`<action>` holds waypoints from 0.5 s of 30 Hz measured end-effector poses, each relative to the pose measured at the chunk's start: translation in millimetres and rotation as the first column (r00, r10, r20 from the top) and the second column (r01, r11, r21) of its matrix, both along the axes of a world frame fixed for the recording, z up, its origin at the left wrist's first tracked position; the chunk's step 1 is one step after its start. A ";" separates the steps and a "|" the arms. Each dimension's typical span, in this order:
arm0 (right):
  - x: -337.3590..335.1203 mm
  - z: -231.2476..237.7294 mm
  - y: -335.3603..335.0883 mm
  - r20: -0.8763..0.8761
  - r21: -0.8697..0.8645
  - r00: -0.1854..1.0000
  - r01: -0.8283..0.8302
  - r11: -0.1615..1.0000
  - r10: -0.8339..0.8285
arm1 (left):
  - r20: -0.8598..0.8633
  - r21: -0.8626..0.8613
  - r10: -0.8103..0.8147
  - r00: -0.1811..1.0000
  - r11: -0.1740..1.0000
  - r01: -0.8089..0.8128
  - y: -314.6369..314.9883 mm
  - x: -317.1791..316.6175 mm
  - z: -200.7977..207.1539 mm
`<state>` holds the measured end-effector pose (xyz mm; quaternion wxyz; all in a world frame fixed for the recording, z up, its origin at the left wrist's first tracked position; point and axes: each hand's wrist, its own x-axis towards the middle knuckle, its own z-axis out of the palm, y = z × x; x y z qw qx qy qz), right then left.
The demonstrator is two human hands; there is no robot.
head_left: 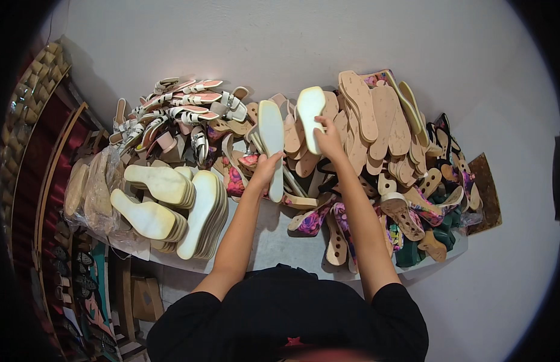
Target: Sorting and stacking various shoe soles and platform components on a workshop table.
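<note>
My left hand (266,171) is closed on the lower part of a pale white shoe insole (271,125), which stands nearly upright over the middle of the table. Behind it show the edges of other insoles; whether my hand holds those too I cannot tell. My right hand (330,140) grips a second cream insole (310,104) by its narrow part, with the broad end pointing away from me. Tan insoles (357,111) lie heaped just beyond and to the right of that hand. To the left of my left hand stand stacks of cream insoles (202,208).
White strappy sandals (192,99) are piled at the back left. Clear plastic wraps more soles (90,187) at the table's left end. Flowered wedge soles (313,220) and drilled soles crowd the right side, beside a brown board (486,193). Shelves with footwear (81,271) stand at the left.
</note>
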<state>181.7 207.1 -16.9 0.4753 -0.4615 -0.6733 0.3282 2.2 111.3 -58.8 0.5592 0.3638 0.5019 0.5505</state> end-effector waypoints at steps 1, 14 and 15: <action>-1.4 -8.3 4.7 0.018 -0.036 0.996 -0.084 0.996 0.085 | 0.077 0.034 0.007 0.997 0.999 -0.009 5.3 3.4 -6.7; -4.6 -4.7 6.8 0.703 -0.115 0.696 0.313 0.943 -0.145 | 0.036 0.056 0.005 0.999 0.998 -0.007 7.5 9.8 -9.1; -5.8 -6.5 8.7 0.714 -0.127 0.686 0.322 0.938 -0.139 | 0.036 0.055 0.005 0.999 0.998 -0.007 7.8 10.7 -8.3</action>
